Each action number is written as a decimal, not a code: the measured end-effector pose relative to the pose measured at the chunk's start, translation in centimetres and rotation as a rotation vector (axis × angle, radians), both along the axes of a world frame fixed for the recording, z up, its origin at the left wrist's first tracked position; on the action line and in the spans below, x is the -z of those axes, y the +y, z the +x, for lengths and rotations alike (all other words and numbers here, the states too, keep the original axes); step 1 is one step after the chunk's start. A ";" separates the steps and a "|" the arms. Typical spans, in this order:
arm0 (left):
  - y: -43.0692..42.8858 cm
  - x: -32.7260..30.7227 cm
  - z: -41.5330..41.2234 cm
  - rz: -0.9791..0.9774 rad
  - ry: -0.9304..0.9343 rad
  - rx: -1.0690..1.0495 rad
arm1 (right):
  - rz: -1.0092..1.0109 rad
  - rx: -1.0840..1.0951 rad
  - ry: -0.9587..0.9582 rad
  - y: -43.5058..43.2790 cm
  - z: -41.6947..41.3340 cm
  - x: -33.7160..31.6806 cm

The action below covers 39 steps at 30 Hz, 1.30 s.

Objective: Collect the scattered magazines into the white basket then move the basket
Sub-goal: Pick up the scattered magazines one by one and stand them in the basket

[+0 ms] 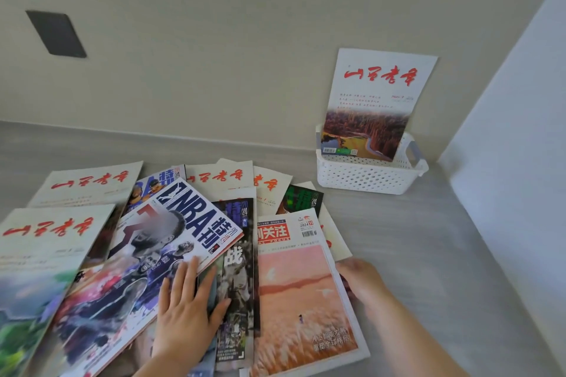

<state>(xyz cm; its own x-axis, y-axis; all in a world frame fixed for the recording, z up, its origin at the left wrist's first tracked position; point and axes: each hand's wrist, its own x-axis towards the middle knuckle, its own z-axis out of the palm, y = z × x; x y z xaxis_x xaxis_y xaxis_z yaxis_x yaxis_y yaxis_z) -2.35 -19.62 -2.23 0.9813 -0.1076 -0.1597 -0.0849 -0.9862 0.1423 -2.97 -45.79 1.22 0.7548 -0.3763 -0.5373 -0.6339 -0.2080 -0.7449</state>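
Note:
A white perforated basket [367, 179] stands against the wall at the back right, with one white magazine with red lettering [376, 101] upright inside it. Several magazines lie fanned out and overlapping on the grey surface in front of me. My left hand [186, 312] lies flat, fingers apart, on the NBA magazine [147, 257] and the dark magazine [237, 278] beside it. My right hand [361, 280] is at the right edge of the orange-pink magazine [301, 300], fingers curled at that edge; whether it grips the magazine is unclear.
A beige wall runs behind the surface, with a dark rectangular plate [56, 34] on it at the upper left. A pale blue-white panel [514, 131] closes off the right side. Bare grey surface [428, 254] lies between the magazines and the panel.

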 end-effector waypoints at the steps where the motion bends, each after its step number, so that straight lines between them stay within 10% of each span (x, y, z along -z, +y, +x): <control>1: 0.0 0.1 0.0 0.016 0.008 0.008 | 0.004 -0.016 0.016 0.0 0.2 -0.1; 19: -1.5 -2.1 0.4 0.018 0.042 -0.071 | -0.142 -0.210 -0.323 -5.3 0.2 -6.3; 28: -11.9 -10.1 7.3 -1.042 0.231 0.029 | -0.027 -0.166 -0.624 -9.5 1.7 -11.9; 39: -21.4 -20.2 20.3 -1.107 -0.185 0.151 | -0.299 0.131 -0.846 -15.5 12.0 -16.6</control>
<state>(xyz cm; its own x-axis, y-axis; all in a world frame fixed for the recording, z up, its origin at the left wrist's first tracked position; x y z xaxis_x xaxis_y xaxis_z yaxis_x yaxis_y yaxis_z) 17.93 -41.04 17.98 0.9451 -0.2189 0.2427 -0.3024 -0.3041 0.9034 9.07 -61.33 17.86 0.7946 -0.5213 0.3113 0.0682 -0.4327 -0.8990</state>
